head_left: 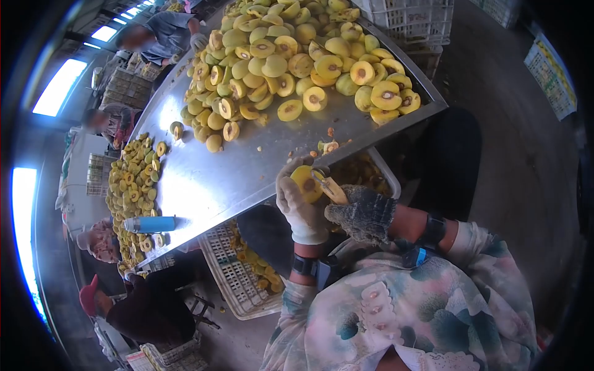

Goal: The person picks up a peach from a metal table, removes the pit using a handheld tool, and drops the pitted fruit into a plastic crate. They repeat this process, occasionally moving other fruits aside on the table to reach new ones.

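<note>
My left hand (298, 207), in a pale glove, is closed around a halved yellow fruit (307, 184) whose cut face is turned toward my other hand. A dark grey knitted glove covers my right hand (365, 213), which grips a pitting tool (333, 188) with a light wooden-looking handle. The tool's metal tip touches the fruit's cut face. Both hands are close together just off the near edge of the metal table (247, 164). Behind them is a container of fruit pieces (359, 170), partly hidden by my hands.
Halved fruits (272, 65) are heaped on the table, with a second pile (131, 179) at left. A blue bottle (150, 224) lies near that pile. Below the table sits a white crate (238, 278). Several co-workers are at the left; crates (414, 21) stand behind.
</note>
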### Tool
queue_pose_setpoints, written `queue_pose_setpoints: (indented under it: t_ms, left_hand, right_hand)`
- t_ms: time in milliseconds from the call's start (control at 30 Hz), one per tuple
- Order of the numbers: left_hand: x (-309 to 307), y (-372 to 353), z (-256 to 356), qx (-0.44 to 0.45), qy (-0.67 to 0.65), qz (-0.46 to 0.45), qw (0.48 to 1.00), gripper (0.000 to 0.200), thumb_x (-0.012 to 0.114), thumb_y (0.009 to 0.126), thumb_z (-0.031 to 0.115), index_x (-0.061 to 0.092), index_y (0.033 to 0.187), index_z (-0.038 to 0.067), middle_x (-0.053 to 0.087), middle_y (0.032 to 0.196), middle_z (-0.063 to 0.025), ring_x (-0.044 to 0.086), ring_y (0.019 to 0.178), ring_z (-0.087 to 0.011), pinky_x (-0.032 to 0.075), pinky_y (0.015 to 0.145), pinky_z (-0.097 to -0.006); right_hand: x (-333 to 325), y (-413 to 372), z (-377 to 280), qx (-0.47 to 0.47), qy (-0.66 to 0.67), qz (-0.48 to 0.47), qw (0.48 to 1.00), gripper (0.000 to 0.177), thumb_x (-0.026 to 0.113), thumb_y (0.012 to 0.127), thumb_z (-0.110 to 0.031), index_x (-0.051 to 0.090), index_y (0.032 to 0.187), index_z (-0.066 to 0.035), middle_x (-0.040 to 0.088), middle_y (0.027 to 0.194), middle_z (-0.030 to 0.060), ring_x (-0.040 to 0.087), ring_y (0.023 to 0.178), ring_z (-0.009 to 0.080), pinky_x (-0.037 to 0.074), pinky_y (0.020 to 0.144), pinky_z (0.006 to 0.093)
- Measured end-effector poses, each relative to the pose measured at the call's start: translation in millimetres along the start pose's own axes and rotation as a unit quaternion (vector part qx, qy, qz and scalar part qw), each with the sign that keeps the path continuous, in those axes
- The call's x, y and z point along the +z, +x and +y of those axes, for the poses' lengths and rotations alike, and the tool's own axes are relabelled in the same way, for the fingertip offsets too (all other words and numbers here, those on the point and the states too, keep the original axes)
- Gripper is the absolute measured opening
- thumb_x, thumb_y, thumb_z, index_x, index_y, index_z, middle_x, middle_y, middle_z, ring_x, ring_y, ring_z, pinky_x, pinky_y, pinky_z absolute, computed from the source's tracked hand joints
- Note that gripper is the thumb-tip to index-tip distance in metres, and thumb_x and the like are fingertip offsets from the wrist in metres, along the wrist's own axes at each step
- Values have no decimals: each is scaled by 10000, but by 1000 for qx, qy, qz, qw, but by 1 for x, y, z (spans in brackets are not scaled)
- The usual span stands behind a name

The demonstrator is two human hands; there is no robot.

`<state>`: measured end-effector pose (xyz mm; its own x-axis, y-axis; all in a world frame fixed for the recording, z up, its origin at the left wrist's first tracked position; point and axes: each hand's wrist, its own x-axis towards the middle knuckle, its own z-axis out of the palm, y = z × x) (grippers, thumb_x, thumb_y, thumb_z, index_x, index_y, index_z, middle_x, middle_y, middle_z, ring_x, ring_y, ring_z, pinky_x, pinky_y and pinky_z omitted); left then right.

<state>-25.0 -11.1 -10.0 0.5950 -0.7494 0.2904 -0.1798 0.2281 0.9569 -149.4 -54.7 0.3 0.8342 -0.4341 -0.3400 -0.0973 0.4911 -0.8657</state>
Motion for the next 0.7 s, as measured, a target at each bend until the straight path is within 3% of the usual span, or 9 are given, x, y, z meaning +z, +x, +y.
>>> queue_pose_setpoints:
  t_ms: [33,100,200,267,300,400,500,633,700]
  left_hand:
    - [0,0,-1,1,0,0,1000,313,488,923,252,488,1096,-9,585,1054,-161,610,846,-233,507,734,-326]
    - [1,-2,-2,-69,-190,21,979,397,475,925,337,480,1120,-9,576,1072,-161,610,849,-232,503,734,-319]
    - [5,-6,-3,-64,-163,31,984,410,494,915,340,480,1128,-11,574,1071,-155,608,829,-228,499,738,-321]
    - [0,-4,3,-87,-184,-17,979,399,502,914,327,486,1119,-15,581,1053,-150,601,828,-212,493,744,-312]
    - [-2,-3,5,-108,-204,-63,971,387,510,912,313,493,1110,-19,588,1035,-145,595,826,-197,487,751,-302]
    - [-4,-4,2,-119,-160,-64,978,363,499,921,300,503,1103,-14,603,988,-130,577,832,-167,474,754,-280]
    - [6,-6,15,-100,-78,-22,992,341,497,925,288,510,1100,-4,612,947,-113,563,849,-142,464,758,-257]
    - [2,-1,16,-153,-108,-36,982,328,485,930,286,525,1086,0,617,907,-97,561,816,-127,459,728,-242]
    - [-1,2,16,-132,-22,-42,990,310,470,935,272,541,1059,-4,620,870,-82,556,773,-113,450,690,-230]
  right_hand:
    - [2,1,1,-8,19,-2,1000,248,588,857,-151,538,1079,-54,579,788,17,519,652,76,438,551,238]
    - [4,6,12,-15,38,-4,999,219,577,863,-170,545,1049,-61,565,766,17,502,619,71,420,524,237]
    - [3,13,30,-100,31,6,994,217,580,863,-181,547,1044,-65,561,739,9,498,593,67,410,499,237]
    - [-1,0,8,40,62,-40,996,228,576,873,-135,537,1090,-72,558,784,-10,494,623,59,407,516,216]
    - [-3,-4,5,41,62,-40,996,228,576,873,-135,537,1090,-72,558,784,-10,494,623,59,407,516,216]
    - [-11,-9,4,71,146,-100,982,217,576,877,-147,541,1081,-80,553,781,-19,493,624,55,401,512,210]
    - [-14,-8,6,68,119,-113,984,215,582,877,-158,544,1074,-81,551,776,-19,492,629,50,393,509,199]
    - [-12,-11,-6,38,41,-94,994,212,589,876,-187,546,1057,-84,546,764,-19,492,621,49,385,499,194]
    - [-12,-8,-5,51,32,-99,993,215,590,877,-197,546,1056,-86,548,764,-16,496,620,53,388,498,201]
